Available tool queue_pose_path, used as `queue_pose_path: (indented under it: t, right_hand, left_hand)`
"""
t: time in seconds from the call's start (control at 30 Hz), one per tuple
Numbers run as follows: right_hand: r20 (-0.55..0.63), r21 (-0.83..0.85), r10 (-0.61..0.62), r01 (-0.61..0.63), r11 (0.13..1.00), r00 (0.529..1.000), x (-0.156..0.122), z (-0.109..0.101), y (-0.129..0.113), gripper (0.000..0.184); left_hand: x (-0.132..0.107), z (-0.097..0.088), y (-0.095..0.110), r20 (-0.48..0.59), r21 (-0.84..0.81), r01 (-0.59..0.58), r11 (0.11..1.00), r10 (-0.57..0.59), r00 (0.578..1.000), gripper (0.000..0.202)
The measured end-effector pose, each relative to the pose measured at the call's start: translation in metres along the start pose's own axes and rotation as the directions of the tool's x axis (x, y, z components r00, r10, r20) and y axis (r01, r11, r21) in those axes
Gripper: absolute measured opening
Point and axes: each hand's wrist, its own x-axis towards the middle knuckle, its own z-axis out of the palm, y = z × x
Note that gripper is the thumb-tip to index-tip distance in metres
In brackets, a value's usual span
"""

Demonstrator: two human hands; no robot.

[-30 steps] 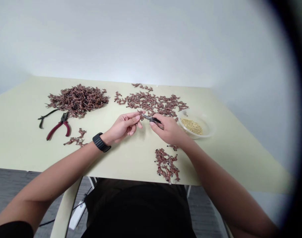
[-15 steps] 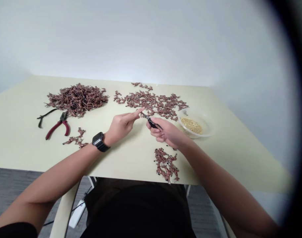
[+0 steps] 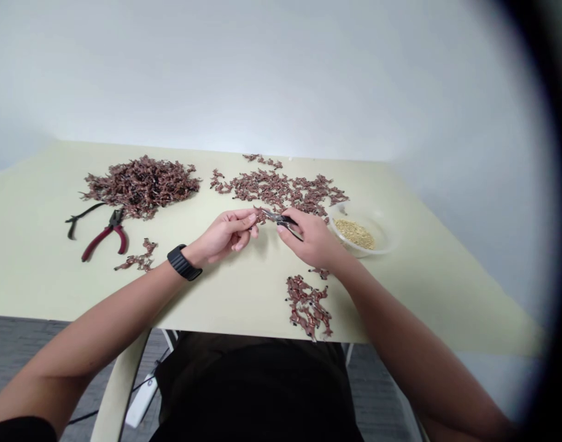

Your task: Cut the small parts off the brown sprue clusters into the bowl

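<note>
My left hand [image 3: 230, 232], with a black watch on its wrist, pinches a small reddish-brown piece [image 3: 260, 215] between thumb and fingers. My right hand [image 3: 311, 238] is closed round small black-handled pliers [image 3: 283, 221], whose metal tip touches that piece. Both hands hover over the pale yellow-green table [image 3: 45, 258], just in front of a spread of the same brown pieces [image 3: 285, 189].
A big heap of brown pieces [image 3: 140, 184] lies at the back left, with red-handled pliers [image 3: 103, 236] and a black tool [image 3: 80, 216] beside it. A clear bowl of small golden bits [image 3: 359, 233] stands right of my right hand. Small clusters lie at the front edge [image 3: 308, 307] and left [image 3: 137, 259].
Half a second ago my left hand was open with its forefinger stretched toward the pliers' tip; now it pinches a brown piece against the tip. My right hand has turned slightly.
</note>
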Motion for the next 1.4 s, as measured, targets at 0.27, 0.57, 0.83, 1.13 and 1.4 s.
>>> queue_pose_path:
  t: [0.27, 0.57, 0.83, 1.13, 1.4]
  right_hand:
    - [0.053, 0.046, 0.02, -0.023, 0.999, 0.998, 0.0, -0.004, -0.003, 0.023]
    - [-0.006, 0.155, 0.159, -0.156, 0.976, 0.987, -0.002, 0.02, -0.016, 0.028]
    - [-0.018, 0.268, 0.253, -0.24, 0.933, 0.967, -0.003, 0.033, -0.019, 0.034]
    - [0.226, 0.677, 0.382, -0.426, 0.6, 0.896, 0.0, 0.029, -0.02, 0.04]
    - [0.244, 0.758, 0.429, -0.446, 0.476, 0.87, 0.002, 0.024, -0.007, 0.041]
  left_hand:
    - [-0.002, 0.004, 0.003, 0.003, -0.044, 0.015, 0.999, -0.015, 1.0, 0.029]
    - [-0.002, 0.01, -0.01, -0.152, 0.082, -0.1, 0.992, 0.112, 0.982, 0.054]
    - [-0.001, 0.012, -0.016, -0.198, 0.219, -0.166, 0.962, 0.211, 0.957, 0.067]
    - [-0.002, 0.013, -0.013, -0.183, 0.291, -0.18, 0.94, 0.239, 0.954, 0.063]
    - [0.0, 0.013, -0.017, -0.147, 0.208, -0.119, 0.971, 0.151, 0.978, 0.055]
